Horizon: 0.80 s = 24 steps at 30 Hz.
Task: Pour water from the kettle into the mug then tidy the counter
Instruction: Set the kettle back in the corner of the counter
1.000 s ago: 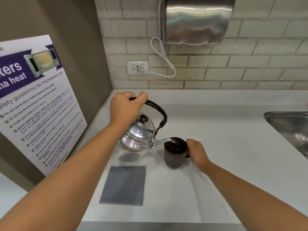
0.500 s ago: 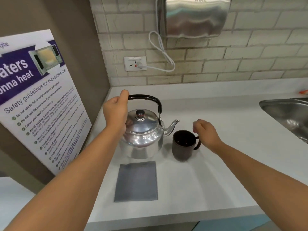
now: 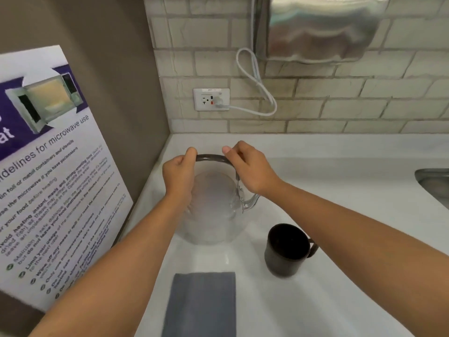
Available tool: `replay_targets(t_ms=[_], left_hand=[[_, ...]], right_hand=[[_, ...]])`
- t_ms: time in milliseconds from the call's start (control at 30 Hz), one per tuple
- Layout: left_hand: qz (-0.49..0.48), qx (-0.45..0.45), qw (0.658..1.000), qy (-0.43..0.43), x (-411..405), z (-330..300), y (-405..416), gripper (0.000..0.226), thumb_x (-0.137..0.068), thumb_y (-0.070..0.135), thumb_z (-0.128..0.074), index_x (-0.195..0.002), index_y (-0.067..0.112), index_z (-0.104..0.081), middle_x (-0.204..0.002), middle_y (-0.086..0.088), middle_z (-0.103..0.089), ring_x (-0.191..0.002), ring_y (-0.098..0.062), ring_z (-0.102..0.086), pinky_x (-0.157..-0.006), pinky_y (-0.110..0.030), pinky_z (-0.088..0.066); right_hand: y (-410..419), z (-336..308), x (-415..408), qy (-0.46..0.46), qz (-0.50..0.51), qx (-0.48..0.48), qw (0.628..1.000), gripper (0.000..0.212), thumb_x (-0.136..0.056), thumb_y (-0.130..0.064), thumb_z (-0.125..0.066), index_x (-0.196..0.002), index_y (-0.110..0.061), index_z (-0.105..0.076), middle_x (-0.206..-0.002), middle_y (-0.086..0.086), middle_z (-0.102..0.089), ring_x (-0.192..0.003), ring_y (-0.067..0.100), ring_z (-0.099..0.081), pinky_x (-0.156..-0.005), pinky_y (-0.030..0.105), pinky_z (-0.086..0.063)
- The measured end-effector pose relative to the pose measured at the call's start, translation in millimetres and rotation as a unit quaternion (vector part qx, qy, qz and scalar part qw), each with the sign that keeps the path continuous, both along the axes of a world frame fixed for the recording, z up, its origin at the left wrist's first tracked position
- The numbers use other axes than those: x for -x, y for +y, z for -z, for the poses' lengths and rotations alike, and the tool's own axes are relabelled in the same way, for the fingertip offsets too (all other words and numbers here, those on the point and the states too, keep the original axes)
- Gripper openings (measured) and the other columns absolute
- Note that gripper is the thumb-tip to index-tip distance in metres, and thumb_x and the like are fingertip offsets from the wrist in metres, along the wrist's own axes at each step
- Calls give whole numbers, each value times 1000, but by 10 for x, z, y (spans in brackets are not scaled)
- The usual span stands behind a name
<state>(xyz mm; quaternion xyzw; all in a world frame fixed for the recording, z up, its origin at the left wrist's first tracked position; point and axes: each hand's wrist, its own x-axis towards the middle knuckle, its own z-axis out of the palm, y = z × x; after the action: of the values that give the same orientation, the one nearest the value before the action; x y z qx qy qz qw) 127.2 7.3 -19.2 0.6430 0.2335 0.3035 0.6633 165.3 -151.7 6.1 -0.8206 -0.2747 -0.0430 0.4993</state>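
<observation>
The silver kettle (image 3: 213, 210) stands on the white counter (image 3: 340, 215) near the back left corner, blurred by motion, its spout pointing right. Both hands grip its black handle: my left hand (image 3: 178, 175) at the left end, my right hand (image 3: 250, 169) at the right end. The dark mug (image 3: 286, 250) stands upright to the right of and in front of the kettle, handle to the right, with no hand on it. I cannot see inside the mug well enough to tell its contents.
A grey cloth (image 3: 201, 305) lies flat near the counter's front edge. A microwave safety poster (image 3: 48, 178) leans on the left wall. A steel sink (image 3: 435, 186) is at the right. A socket (image 3: 211, 99) and a metal dispenser (image 3: 320, 27) hang on the tiled wall.
The kettle went from pouring into the mug to standing upright, then moved back towards the corner. My right hand left the mug's handle and took hold of the kettle's handle.
</observation>
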Motion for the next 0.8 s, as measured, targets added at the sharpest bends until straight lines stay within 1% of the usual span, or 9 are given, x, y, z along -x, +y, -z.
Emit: replay_targets(t_ms=[67,167,267,433,567,633,667,733,800], left_hand=[[-5,-6,1000,8,-140,43,51,41,-67,35,-59,-43,23,-28,-47,3,-26,-44,-13,-26,-39,-20,-24],[-8,-12,999,29,-313,103,120,40,-67,36,-59,-45,21,-28,-48,1,-25,-43,-13,-24,-38,-19,-23],[-10,-17,999,45,-423,192,179,41,-67,37,-58,-42,22,-30,-47,2,-26,-40,-13,-25,-36,-18,-23],[-13,1,999,44,-517,326,257,41,-67,36,-59,-39,24,-32,-45,4,-27,-40,-13,-26,-39,-20,-25],[-25,3,999,26,-514,413,287,42,-70,37,-58,-42,23,-30,-51,0,-25,-48,-16,-25,-45,-28,-24],[-22,-29,999,32,-529,447,312,46,-76,43,-57,-43,22,-31,-49,3,-28,-48,-15,-28,-46,-27,-27],[-20,-59,997,44,-539,460,328,51,-79,51,-57,-44,21,-33,-46,6,-30,-46,-13,-31,-46,-25,-30],[-25,-138,987,75,-562,470,384,63,-81,70,-50,-49,18,-35,-42,9,-34,-45,-11,-37,-46,-25,-33],[-33,-215,971,102,-609,468,469,67,-80,78,-44,-49,18,-36,-41,9,-37,-48,-13,-38,-49,-30,-33]], right_hand=[[58,53,-140,-19,-12,4,1000,46,-91,-49,-49,-81,-4,-53,-69,5,-55,-66,22,-56,-64,33,-45],[115,150,-341,-36,-27,14,999,46,-89,-50,-54,-79,-5,-50,-66,0,-49,-62,15,-47,-60,27,-39],[160,281,-483,-42,-40,20,998,47,-86,-53,-56,-77,-9,-46,-62,-5,-44,-57,13,-42,-56,28,-38],[244,421,-642,-55,-61,15,996,45,-86,-53,-56,-75,-12,-42,-59,-6,-39,-52,8,-35,-52,25,-34],[320,494,-692,-73,-83,34,993,40,-90,-51,-50,-73,-16,-40,-58,-7,-39,-52,10,-36,-52,25,-34],[350,518,-719,-82,-86,41,992,38,-92,-48,-48,-70,-18,-39,-59,-7,-40,-54,11,-39,-55,28,-36],[364,525,-741,-80,-83,38,993,38,-92,-47,-48,-69,-18,-39,-58,-6,-40,-55,13,-39,-56,30,-37],[390,525,-796,-72,-73,38,994,40,-93,-46,-48,-66,-18,-38,-56,-4,-40,-54,15,-40,-58,34,-39],[413,532,-850,-67,-64,52,994,42,-94,-46,-46,-64,-18,-37,-54,-3,-40,-54,17,-41,-58,37,-40]])
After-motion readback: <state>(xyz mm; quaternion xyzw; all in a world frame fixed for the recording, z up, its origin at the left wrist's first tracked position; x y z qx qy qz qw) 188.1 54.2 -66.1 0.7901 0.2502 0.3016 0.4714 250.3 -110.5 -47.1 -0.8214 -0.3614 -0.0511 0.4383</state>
